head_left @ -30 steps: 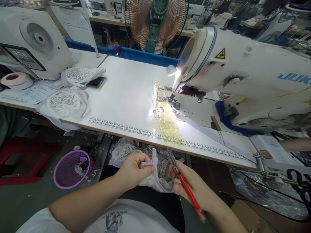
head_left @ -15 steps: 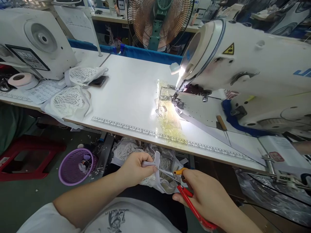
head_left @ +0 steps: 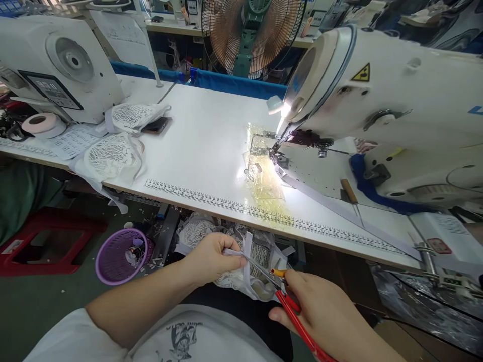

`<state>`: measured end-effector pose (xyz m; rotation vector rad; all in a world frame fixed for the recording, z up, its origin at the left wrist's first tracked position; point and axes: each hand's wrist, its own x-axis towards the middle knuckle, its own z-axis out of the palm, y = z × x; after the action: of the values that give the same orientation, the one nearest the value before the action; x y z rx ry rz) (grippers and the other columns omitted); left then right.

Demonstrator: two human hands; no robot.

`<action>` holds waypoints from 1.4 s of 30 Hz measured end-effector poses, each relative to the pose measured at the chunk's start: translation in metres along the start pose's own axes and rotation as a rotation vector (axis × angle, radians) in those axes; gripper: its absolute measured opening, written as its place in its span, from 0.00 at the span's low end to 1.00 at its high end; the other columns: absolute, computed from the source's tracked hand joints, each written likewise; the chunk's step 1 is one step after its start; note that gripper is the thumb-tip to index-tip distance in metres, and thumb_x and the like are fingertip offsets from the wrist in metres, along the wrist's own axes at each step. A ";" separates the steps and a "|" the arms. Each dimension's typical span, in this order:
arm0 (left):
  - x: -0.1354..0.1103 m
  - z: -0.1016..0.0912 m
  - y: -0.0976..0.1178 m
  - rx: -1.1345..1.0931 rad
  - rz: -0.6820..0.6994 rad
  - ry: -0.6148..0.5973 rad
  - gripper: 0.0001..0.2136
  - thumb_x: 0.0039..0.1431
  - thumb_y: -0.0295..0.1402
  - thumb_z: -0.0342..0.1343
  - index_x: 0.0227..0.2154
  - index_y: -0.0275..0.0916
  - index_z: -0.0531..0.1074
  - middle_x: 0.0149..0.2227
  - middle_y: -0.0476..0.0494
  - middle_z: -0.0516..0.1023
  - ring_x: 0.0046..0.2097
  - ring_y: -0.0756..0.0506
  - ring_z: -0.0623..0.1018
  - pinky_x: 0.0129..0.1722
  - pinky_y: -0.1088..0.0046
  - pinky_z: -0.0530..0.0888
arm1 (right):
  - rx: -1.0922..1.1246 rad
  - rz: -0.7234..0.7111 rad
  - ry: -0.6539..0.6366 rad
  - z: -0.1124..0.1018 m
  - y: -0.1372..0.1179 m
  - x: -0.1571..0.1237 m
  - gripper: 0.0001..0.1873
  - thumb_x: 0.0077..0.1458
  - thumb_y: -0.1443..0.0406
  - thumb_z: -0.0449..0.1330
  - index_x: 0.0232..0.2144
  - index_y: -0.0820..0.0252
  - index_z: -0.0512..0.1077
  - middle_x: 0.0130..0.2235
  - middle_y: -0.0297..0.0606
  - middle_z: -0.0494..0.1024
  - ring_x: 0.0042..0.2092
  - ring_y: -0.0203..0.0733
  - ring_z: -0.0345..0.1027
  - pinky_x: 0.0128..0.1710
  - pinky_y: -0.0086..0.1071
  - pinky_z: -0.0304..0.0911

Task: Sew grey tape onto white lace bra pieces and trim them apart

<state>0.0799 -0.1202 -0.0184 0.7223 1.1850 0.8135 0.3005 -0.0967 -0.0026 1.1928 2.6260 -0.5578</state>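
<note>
Red stool (head_left: 49, 239): on the dark green floor (head_left: 26, 306), which is flecked with small scraps.
Left sewing machine (head_left: 24, 45): white, with a dark display; a pale tape roll (head_left: 43, 124) and a printed sheet (head_left: 73, 142) lie in front of it.
Lace pieces (head_left: 111, 157): two, white, the nearer one trailing over the table's front edge; a dark phone (head_left: 155, 125) lies beside the farther one.
Purple basket (head_left: 107, 254): on the floor below the table, scraps inside.
Tabletop (head_left: 196, 130): smooth white, glossy under the lamp, a ruler scale along its front edge.
Left hand (head_left: 217, 259): fingertips pinched together on a narrow white strap (head_left: 232, 252).
Lace garment (head_left: 260, 256): at the lap, just below the table edge, partly hidden by the hands.
Fan (head_left: 222, 37): beyond the table, behind a blue cloth strip (head_left: 241, 84).
Yellowish film (head_left: 264, 190): flat on the tabletop, by the lit needle area.
Scissors (head_left: 292, 311): red-handled, tips at the strap; whether they touch it is unclear.
Right hand (head_left: 320, 306): wrapped around the scissors' handles.
Wooden-handled tool (head_left: 349, 191): lying beside a long pale tape (head_left: 335, 205).
Right sewing machine (head_left: 396, 95): large, white, with a yellow warning triangle.
</note>
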 end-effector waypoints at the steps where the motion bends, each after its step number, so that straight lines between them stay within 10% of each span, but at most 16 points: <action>1: 0.000 0.000 0.000 -0.003 -0.003 0.002 0.10 0.38 0.34 0.62 0.18 0.35 0.66 0.15 0.55 0.64 0.19 0.55 0.61 0.19 0.80 0.57 | -0.007 -0.006 0.012 0.001 0.000 0.000 0.20 0.47 0.47 0.56 0.23 0.56 0.59 0.23 0.37 0.72 0.24 0.46 0.68 0.20 0.32 0.57; 42: 0.007 -0.001 0.002 -0.001 -0.005 -0.045 0.11 0.37 0.35 0.62 0.17 0.35 0.66 0.17 0.53 0.63 0.20 0.55 0.60 0.21 0.78 0.56 | 0.153 -0.006 -0.001 0.014 0.010 0.000 0.21 0.54 0.49 0.50 0.19 0.54 0.49 0.19 0.33 0.66 0.21 0.39 0.60 0.20 0.29 0.49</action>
<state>0.0795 -0.1133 -0.0199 0.7332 1.1460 0.7898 0.3087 -0.0960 -0.0179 1.2266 2.6270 -0.7722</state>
